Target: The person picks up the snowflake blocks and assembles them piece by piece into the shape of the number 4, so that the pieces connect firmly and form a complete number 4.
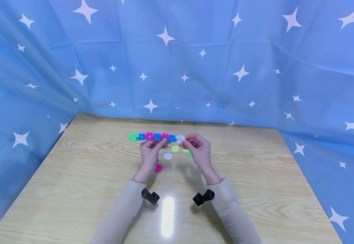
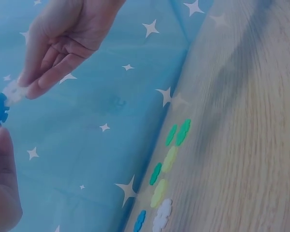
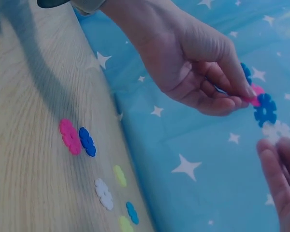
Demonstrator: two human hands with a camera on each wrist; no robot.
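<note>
A row of joined plastic snowflake discs (image 1: pixel 157 136) is held up above the table, running from a green disc (image 1: pixel 132 137) on the left through alternating blue and pink ones. At its right end is a white disc (image 1: pixel 180 138), touching or joined to the last blue disc (image 3: pixel 265 110); the exact fit cannot be made out. My left hand (image 1: pixel 149 155) pinches the row near its right-hand pink disc (image 1: pixel 164 135). Between thumb and fingers, my right hand (image 1: pixel 200 151) pinches the white disc, partly covering it.
Loose discs lie on the wooden table (image 1: pixel 256 169) beneath and between my hands: a white one (image 1: pixel 168 156), a pink one (image 1: pixel 158 168), a yellow one (image 1: pixel 175 148), and several green, yellow and blue ones. A blue star-patterned cloth (image 1: pixel 195 84) hangs behind the table.
</note>
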